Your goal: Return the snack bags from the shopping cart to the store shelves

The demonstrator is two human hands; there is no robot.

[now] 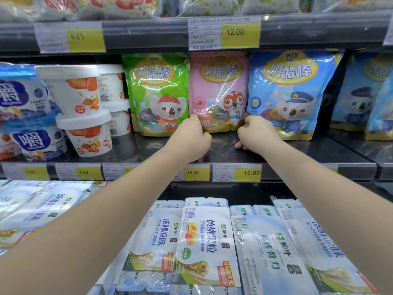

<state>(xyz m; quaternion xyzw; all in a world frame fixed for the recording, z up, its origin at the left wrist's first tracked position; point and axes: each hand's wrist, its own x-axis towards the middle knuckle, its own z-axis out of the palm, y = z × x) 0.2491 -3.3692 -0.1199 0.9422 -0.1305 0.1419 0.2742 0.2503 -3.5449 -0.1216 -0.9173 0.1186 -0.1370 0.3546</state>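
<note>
A pink snack bag [219,88] with a cartoon fox stands upright on the dark middle shelf [319,150], between a green koala bag [157,92] and a blue koala bag [291,92]. My left hand [191,139] rests at the pink bag's lower left corner, fingers touching its bottom edge. My right hand [257,133] curls at the bag's lower right corner, fingertips against the bag and the shelf. The shopping cart is out of view.
White yogurt tubs [85,111] are stacked left of the green bag, and blue packs sit at the far left. More blue koala bags [365,92] stand at the right. Flat white-blue yogurt packs [204,241] fill the lower shelf. Yellow price tags line the shelf edges.
</note>
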